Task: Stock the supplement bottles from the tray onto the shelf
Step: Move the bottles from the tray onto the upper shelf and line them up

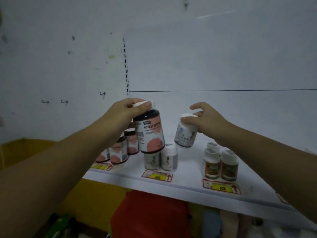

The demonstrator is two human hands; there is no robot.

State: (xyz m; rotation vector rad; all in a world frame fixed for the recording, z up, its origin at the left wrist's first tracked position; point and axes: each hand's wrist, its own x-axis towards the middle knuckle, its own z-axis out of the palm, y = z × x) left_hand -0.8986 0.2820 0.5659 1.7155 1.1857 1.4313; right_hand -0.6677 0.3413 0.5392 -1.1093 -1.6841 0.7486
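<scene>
Left hand (127,109): closed over the white cap of the dark bottle (149,133); thumb on the near side of the cap, fingers over the far side.
Dark bottle: hangs below the left hand, body tilted slightly, held above the shelf (187,183); pink-and-white label faces the camera.
Right hand (206,120): thumb and fingers pinch the cap of the white bottle (186,133); index finger lifted free.
White bottle: hangs below and left of the right hand, tilted, base clear of the shelf.
Dark row (120,148): matching bottles stand at shelf left, partly behind the left forearm.
White pair (161,158): two upright, directly under both held bottles.
Brown-label group (220,162): upright at shelf right, beneath the right wrist.
Price tags (221,186): on the shelf front edge.
Tray: not in view.
</scene>
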